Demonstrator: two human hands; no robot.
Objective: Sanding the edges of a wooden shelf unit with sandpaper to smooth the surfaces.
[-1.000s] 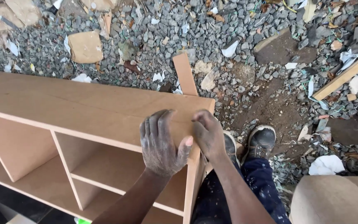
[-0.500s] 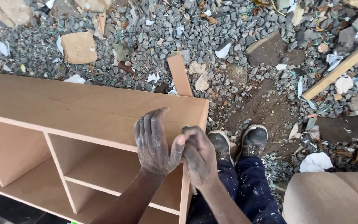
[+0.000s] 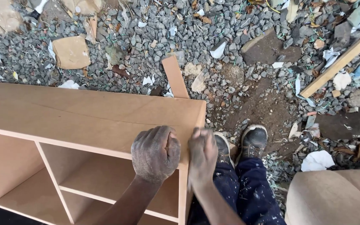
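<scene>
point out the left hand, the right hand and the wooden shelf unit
left hand (image 3: 155, 153), head view, on the knuckles and back of the hand
right hand (image 3: 202, 154), head view, on the back of the hand
wooden shelf unit (image 3: 84, 114), head view, on the bare top panel

A single head-worn camera looks steeply down, close over both hands (image 3: 176, 156) at a shelf unit's (image 3: 84, 116) corner, gravel (image 3: 230, 41) beyond.

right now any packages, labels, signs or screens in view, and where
No packages, labels, signs or screens can be made out.
Nearest thing: flat tan cardboard scrap, roughly square, lying on the gravel upper left.
White paper scraps lie crumpled right of the shoes, unmarked as far as visible.
</scene>
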